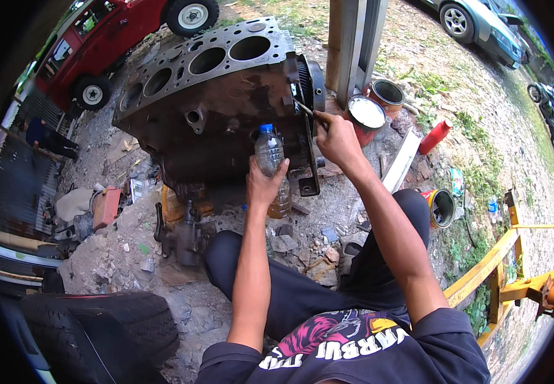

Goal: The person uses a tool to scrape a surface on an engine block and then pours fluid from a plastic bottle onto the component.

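Note:
A large rusty brown engine block (238,96) with a bare grey top face and a row of round cylinder bores stands before me. My left hand (265,184) is closed round a clear plastic bottle (269,152) with a blue cap, upright against the block's near side. Brownish liquid shows low in the bottle, below my fingers. At the block's right end, my right hand (336,137) grips a thin-handled tool (304,107). Its tip meets the block's edge beside a dark toothed wheel (304,75); the tip's exact kind is too small to make out.
Right of the block stand a metal post (353,51), a red can with white contents (366,112) and another open can (387,93). A dark metal part (187,240) lies by my left knee. Tyres (104,329) lie lower left; a yellow frame (485,275) stands right.

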The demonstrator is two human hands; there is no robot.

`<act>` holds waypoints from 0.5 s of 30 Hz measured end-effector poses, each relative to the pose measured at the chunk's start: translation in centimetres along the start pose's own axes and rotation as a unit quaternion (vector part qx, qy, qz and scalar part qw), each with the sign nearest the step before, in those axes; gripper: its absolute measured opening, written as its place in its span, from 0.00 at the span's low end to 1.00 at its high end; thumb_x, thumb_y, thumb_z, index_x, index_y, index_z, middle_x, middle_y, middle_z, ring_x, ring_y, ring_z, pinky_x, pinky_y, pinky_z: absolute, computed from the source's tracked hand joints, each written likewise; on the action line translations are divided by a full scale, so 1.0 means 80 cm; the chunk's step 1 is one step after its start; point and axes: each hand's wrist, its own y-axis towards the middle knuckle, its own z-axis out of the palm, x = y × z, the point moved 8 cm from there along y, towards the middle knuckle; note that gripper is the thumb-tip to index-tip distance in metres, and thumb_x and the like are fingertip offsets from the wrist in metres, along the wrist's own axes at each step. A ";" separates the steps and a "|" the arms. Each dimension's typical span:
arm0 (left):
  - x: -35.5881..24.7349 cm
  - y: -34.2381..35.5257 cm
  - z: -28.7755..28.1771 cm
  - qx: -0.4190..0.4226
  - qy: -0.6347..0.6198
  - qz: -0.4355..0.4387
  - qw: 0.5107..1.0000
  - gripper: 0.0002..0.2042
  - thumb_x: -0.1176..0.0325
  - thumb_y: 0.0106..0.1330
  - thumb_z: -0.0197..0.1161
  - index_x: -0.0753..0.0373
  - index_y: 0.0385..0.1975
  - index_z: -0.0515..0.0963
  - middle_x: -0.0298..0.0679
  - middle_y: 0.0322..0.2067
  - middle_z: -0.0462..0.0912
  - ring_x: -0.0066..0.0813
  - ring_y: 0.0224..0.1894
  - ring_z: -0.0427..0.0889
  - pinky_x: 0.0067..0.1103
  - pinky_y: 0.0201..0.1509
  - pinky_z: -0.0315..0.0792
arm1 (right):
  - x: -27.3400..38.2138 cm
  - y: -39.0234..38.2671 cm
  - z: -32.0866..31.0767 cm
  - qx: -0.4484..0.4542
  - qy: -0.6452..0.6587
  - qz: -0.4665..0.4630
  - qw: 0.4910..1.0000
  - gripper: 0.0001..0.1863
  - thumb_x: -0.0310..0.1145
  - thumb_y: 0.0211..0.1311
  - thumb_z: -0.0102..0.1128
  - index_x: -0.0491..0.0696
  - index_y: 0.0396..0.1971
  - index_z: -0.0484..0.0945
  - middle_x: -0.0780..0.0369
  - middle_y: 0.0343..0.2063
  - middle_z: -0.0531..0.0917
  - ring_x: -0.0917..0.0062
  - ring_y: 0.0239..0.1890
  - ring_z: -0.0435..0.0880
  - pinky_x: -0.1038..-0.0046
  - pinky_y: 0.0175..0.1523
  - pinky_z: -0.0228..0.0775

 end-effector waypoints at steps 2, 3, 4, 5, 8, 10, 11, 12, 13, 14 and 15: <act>-0.012 0.000 0.001 0.005 -0.021 0.037 0.999 0.29 0.47 0.57 0.74 0.64 0.46 0.72 0.50 0.36 0.87 0.50 0.41 0.88 0.37 0.46 0.78 | 0.024 0.024 -0.007 0.026 -0.078 -0.020 0.996 0.18 0.24 0.57 0.55 0.38 0.47 0.83 0.43 0.34 0.84 0.51 0.39 0.86 0.57 0.48 0.78; -0.023 -0.002 0.010 0.015 -0.035 0.057 0.998 0.29 0.48 0.57 0.74 0.64 0.46 0.72 0.50 0.37 0.87 0.50 0.41 0.88 0.37 0.46 0.78 | 0.025 0.038 -0.008 0.021 -0.113 -0.048 0.992 0.18 0.25 0.57 0.56 0.39 0.47 0.83 0.44 0.34 0.85 0.51 0.40 0.86 0.56 0.49 0.78; -0.029 -0.003 0.017 0.025 -0.042 0.056 0.997 0.29 0.49 0.57 0.74 0.64 0.47 0.72 0.50 0.37 0.87 0.50 0.42 0.87 0.37 0.46 0.78 | 0.016 0.052 0.004 0.018 -0.129 -0.064 0.989 0.12 0.25 0.56 0.57 0.38 0.38 0.83 0.44 0.33 0.85 0.50 0.40 0.86 0.55 0.49 0.78; -0.034 -0.003 0.022 0.023 -0.040 0.064 0.997 0.29 0.49 0.57 0.75 0.64 0.47 0.72 0.50 0.38 0.87 0.51 0.43 0.87 0.38 0.46 0.78 | 0.010 0.063 0.019 0.017 -0.144 -0.080 0.986 0.08 0.26 0.55 0.58 0.38 0.30 0.84 0.43 0.32 0.85 0.49 0.39 0.86 0.54 0.49 0.79; -0.034 -0.003 0.025 0.012 -0.030 0.077 0.997 0.29 0.50 0.56 0.75 0.64 0.47 0.73 0.50 0.38 0.86 0.51 0.43 0.87 0.38 0.46 0.78 | 0.019 0.082 0.047 0.076 -0.133 -0.019 0.988 0.08 0.25 0.52 0.63 0.36 0.29 0.84 0.42 0.31 0.85 0.50 0.40 0.87 0.55 0.46 0.81; -0.023 -0.002 0.021 0.001 -0.013 0.065 0.998 0.28 0.50 0.56 0.75 0.64 0.47 0.73 0.51 0.38 0.86 0.52 0.43 0.87 0.38 0.46 0.78 | 0.025 0.079 0.056 0.130 -0.114 -0.009 0.985 0.09 0.23 0.51 0.63 0.34 0.31 0.84 0.41 0.31 0.85 0.49 0.41 0.87 0.56 0.48 0.82; -0.015 -0.005 0.015 -0.006 -0.006 0.066 0.998 0.28 0.50 0.56 0.75 0.65 0.47 0.73 0.51 0.38 0.86 0.52 0.43 0.87 0.38 0.46 0.78 | 0.037 0.065 0.062 0.177 -0.107 0.004 0.978 0.09 0.22 0.51 0.62 0.34 0.32 0.84 0.41 0.32 0.85 0.49 0.42 0.87 0.57 0.48 0.82; -0.015 -0.004 0.014 -0.011 -0.003 0.072 0.997 0.28 0.50 0.56 0.75 0.65 0.47 0.73 0.51 0.38 0.86 0.52 0.42 0.87 0.38 0.46 0.78 | 0.032 0.055 0.074 0.201 -0.126 0.002 0.971 0.11 0.22 0.50 0.63 0.33 0.33 0.84 0.39 0.35 0.85 0.47 0.43 0.86 0.58 0.49 0.82; -0.014 -0.002 0.012 -0.018 -0.001 0.078 0.997 0.28 0.50 0.56 0.75 0.65 0.46 0.73 0.51 0.38 0.86 0.52 0.42 0.86 0.39 0.46 0.77 | 0.031 0.041 0.086 0.240 -0.153 -0.038 0.958 0.11 0.22 0.50 0.63 0.32 0.34 0.84 0.39 0.37 0.84 0.47 0.44 0.86 0.58 0.50 0.81; -0.016 -0.001 0.013 -0.015 -0.003 0.075 0.997 0.28 0.51 0.57 0.75 0.65 0.47 0.73 0.51 0.37 0.86 0.52 0.42 0.86 0.39 0.46 0.77 | 0.023 0.042 0.081 0.207 -0.128 -0.013 0.970 0.14 0.24 0.51 0.62 0.30 0.37 0.80 0.37 0.34 0.83 0.47 0.43 0.86 0.56 0.49 0.81; -0.017 0.000 0.012 -0.014 -0.005 0.072 0.997 0.28 0.51 0.57 0.75 0.65 0.47 0.73 0.51 0.37 0.86 0.52 0.42 0.86 0.39 0.46 0.77 | 0.015 0.044 0.076 0.174 -0.102 0.011 0.979 0.17 0.26 0.52 0.60 0.27 0.39 0.76 0.35 0.31 0.82 0.47 0.42 0.86 0.54 0.47 0.80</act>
